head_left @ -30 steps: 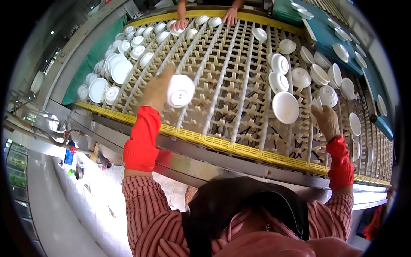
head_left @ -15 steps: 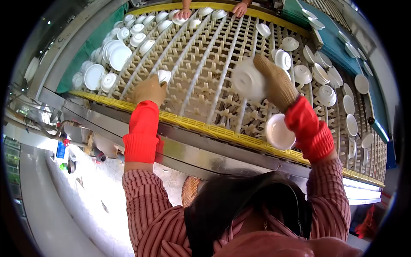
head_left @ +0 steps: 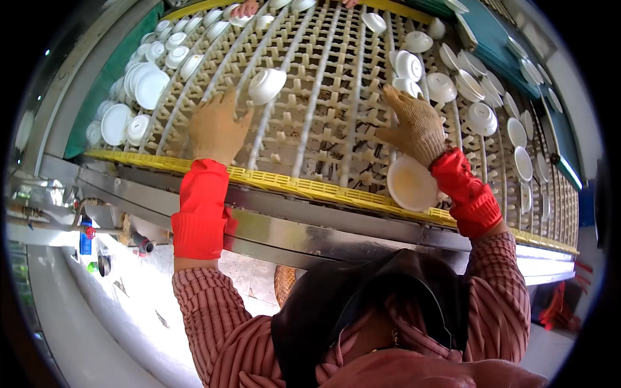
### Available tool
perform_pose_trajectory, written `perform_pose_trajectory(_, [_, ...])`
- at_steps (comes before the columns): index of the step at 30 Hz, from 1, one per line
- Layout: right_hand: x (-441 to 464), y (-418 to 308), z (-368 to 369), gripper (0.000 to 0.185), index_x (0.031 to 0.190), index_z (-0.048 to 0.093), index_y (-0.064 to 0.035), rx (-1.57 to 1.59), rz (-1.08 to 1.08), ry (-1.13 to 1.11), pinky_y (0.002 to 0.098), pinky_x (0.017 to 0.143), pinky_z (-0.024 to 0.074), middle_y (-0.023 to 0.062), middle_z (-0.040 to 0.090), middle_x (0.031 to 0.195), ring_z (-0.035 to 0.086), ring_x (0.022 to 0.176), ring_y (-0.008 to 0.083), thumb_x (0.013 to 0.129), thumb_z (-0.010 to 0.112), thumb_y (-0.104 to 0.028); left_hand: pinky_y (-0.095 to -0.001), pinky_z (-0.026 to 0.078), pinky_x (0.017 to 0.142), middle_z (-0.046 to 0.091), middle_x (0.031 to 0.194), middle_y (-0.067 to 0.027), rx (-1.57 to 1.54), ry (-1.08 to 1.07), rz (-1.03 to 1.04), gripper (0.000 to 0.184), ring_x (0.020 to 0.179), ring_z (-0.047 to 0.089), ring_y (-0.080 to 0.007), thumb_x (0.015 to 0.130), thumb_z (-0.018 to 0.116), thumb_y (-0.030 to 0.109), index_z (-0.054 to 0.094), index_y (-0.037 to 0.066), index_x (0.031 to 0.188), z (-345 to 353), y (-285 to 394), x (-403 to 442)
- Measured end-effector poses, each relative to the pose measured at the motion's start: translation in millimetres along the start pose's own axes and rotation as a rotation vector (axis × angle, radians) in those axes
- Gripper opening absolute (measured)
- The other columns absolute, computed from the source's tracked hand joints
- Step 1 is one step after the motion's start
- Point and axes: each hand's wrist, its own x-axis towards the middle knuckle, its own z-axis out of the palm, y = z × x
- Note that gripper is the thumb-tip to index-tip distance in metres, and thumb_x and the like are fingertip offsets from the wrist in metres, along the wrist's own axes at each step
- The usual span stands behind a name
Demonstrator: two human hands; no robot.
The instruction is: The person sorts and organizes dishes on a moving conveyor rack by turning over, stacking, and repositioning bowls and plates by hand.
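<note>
Nearest bowl: a tilted white bowl (head_left: pixel 267 86) on the pegged rack (head_left: pixel 323 136), at two o'clock from my left hand (head_left: pixel 218 126) — near the thumb but apart from it.
Left fingers: spread open in a tan glove (head_left: pixel 210 139), above the rack.
My right hand (head_left: pixel 415 126): about three o'clock from that bowl, fingers spread open too (a red cuff (head_left: pixel 469 194) covers the wrist).
Wide bowl (head_left: pixel 409 184): six o'clock from my right hand; I cannot tell whether they touch.
Plates (head_left: pixel 150 89): overlapping, ten o'clock from my left hand.
Co-worker's hand (head_left: pixel 244 8): twelve o'clock, at the far side.
</note>
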Motion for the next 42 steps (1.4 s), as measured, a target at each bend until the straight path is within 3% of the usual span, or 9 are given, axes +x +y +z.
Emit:
perform_pose_trajectory(11, [-15,45,-25,0.041,0.122,0.078,-0.0039,0.547,0.582,-0.076,0.0464,0.084,0.0619,0.0235,0.080,0.100,0.080,0.093,0.0370,0.108,0.061,-0.038,-0.0447,0.055,0.109,0.074,0.118,-0.0112,-0.481,0.161,1.068,0.034,0.121,0.069,-0.0288,0.088,0.082,0.033,0.075,0.009,0.112,-11,248,-21])
perform_pose_trajectory(16, [69,33,-12,0.038,0.121,0.063,-0.0050,0.257,-0.177,0.394,0.0503,0.090,0.0639,0.0231,0.078,0.114,0.076,0.108,0.0469,0.090,0.084,-0.011,-0.0469,0.055,0.102,0.074,0.101,-0.0081,-0.634,-0.167,0.991,0.014,0.113,0.070,-0.0312,0.080,0.081,0.022,0.077,0.013,0.091,25,257,-23])
perform_pose_trajectory(18, [113,26,27,0.041,0.118,0.068,-0.0037,0.315,-0.170,0.467,0.0494,0.082,0.0638,0.0201,0.079,0.111,0.077,0.090,0.0411,0.089,0.090,-0.021,-0.0481,0.055,0.100,0.074,0.095,-0.0111,-0.618,-0.249,0.932,0.012,0.106,0.072,-0.0318,0.080,0.081,0.022,0.077,0.012,0.084,17,254,-25])
perform_pose_trajectory(20, [119,0,1,0.025,0.111,0.069,-0.0020,0.225,-0.117,-0.156,0.0456,0.081,0.0650,0.0197,0.079,0.110,0.078,0.086,0.0368,0.096,0.082,-0.018,-0.0501,0.056,0.093,0.073,0.086,-0.0176,-0.718,-0.353,0.848,0.014,0.092,0.072,-0.0386,0.088,0.075,0.020,0.077,0.008,0.081,21,251,-30])
perform_pose_trajectory(24, [72,58,74,0.043,0.142,0.074,-0.0058,0.571,-0.174,0.221,0.0367,0.091,0.0622,0.0184,0.079,0.131,0.079,0.109,0.0271,0.108,0.066,-0.031,-0.0458,0.059,0.088,0.077,0.096,-0.0177,-0.937,-0.446,0.469,0.022,0.093,0.075,-0.0371,0.103,0.065,0.020,0.081,0.006,0.105,-1,228,-20])
perform_pose_trajectory(27, [30,91,42,0.056,0.149,0.070,-0.0140,0.729,0.363,0.189,0.0406,0.105,0.0581,0.0173,0.078,0.136,0.076,0.119,0.0321,0.104,0.070,-0.048,-0.0410,0.060,0.090,0.078,0.105,-0.0123,-1.112,-0.511,0.060,0.027,0.094,0.075,-0.0272,0.108,0.060,0.021,0.080,0.005,0.114,1,199,-9])
perform_pose_trajectory(32, [-32,199,1,0.070,0.155,0.061,-0.0089,0.022,0.437,0.517,0.0477,0.106,0.0578,0.0223,0.077,0.134,0.074,0.124,0.0405,0.100,0.073,-0.051,-0.0375,0.058,0.091,0.078,0.107,-0.0128,-1.313,-0.368,-0.213,0.030,0.094,0.073,-0.0262,0.108,0.059,0.024,0.082,0.007,0.115,-15,112,12])
perform_pose_trajectory(36, [-44,238,-31,0.070,0.149,0.063,-0.0070,-0.195,0.551,0.321,0.0505,0.106,0.0585,0.0211,0.077,0.134,0.075,0.124,0.0393,0.099,0.075,-0.054,-0.0479,0.056,0.091,0.078,0.112,-0.0184,-0.334,-0.195,-0.298,0.030,0.102,0.074,-0.0402,0.106,0.062,0.027,0.079,0.005,0.120,29,34,19])
perform_pose_trajectory(42, [7,277,-8,0.066,0.146,0.066,-0.0068,-0.292,0.473,-0.039,0.0506,0.106,0.0593,0.0197,0.078,0.133,0.075,0.123,0.0404,0.099,0.075,-0.053,-0.0516,0.055,0.099,0.076,0.120,-0.0187,-0.102,0.122,0.075,0.041,0.116,0.070,-0.0410,0.106,0.067,0.038,0.076,0.006,0.129,53,73,26])
